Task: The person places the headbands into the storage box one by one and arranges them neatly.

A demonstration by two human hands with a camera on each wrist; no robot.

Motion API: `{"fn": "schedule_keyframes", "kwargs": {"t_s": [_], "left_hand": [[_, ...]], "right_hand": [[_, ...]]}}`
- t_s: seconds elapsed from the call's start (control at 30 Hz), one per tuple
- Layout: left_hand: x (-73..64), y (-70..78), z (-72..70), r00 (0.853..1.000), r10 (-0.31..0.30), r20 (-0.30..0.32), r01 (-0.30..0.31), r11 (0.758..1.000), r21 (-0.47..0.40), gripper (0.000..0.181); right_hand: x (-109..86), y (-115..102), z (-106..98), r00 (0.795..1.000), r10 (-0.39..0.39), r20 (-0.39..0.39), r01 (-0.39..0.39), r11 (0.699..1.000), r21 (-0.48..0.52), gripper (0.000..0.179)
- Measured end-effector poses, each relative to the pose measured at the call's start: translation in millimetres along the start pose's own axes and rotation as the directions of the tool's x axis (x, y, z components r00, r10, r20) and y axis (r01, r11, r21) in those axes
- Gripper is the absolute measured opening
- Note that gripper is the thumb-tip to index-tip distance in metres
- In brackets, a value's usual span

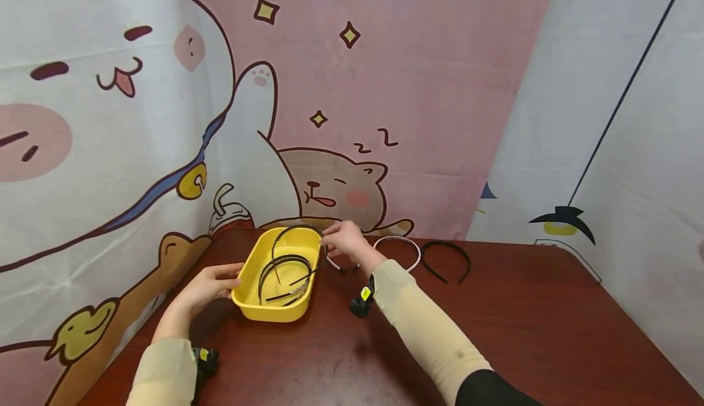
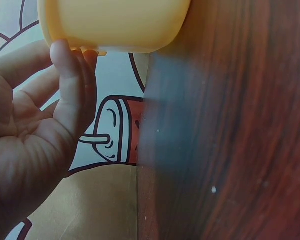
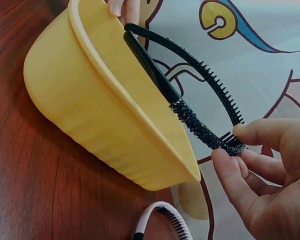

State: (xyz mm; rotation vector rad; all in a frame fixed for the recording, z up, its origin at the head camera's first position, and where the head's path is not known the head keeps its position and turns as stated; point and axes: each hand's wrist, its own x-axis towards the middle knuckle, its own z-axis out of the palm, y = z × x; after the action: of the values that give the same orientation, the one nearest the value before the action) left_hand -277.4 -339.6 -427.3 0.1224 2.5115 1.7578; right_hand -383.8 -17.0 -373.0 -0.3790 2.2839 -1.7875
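Observation:
My right hand (image 1: 346,241) pinches a black headband (image 3: 190,117) between thumb and fingers at its curved top, which is covered in dark sparkling beads. Comb teeth line its inner side, and its two ends point into a yellow plastic basket (image 1: 269,313). At the basket's left end, my left hand (image 1: 206,287) grips the rim, fingertips showing over it in the right wrist view. Inside the basket lie black headbands (image 1: 286,258), overlapping each other. The left wrist view shows my left hand (image 2: 45,105) at the basket wall (image 2: 115,25), with the contents hidden.
On the brown table (image 1: 528,308), right of my right hand, lie a white headband (image 1: 415,253) and a plain black headband (image 1: 464,256). Another pale band end with a dark tip (image 1: 334,265) shows beside my right hand. A cartoon-printed cloth (image 1: 429,88) hangs behind the table.

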Motion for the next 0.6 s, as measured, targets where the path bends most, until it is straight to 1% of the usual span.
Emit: {"fn": "schedule_keyframes", "kwargs": {"t_s": [0.17,0.4,0.6], "left_hand": [[-0.1,1.2,-0.2,1.000,0.003,0.000,-0.003,1.000,0.002,0.052],[0.5,2.0,0.2,1.000,-0.014,-0.019,0.014,1.000,0.003,0.052],[-1.5,3.1,2.3,1.000,-0.009,-0.009,0.009,1.000,0.002,0.052]], "right_hand": [[4.5,2,7,1.000,-0.012,0.005,0.012,1.000,-0.001,0.027],[9.0,3,16,1.000,-0.012,0.013,0.012,1.000,-0.007,0.030],[12.1,5,21,1.000,-0.008,0.022,0.009,1.000,-0.010,0.030]]}}
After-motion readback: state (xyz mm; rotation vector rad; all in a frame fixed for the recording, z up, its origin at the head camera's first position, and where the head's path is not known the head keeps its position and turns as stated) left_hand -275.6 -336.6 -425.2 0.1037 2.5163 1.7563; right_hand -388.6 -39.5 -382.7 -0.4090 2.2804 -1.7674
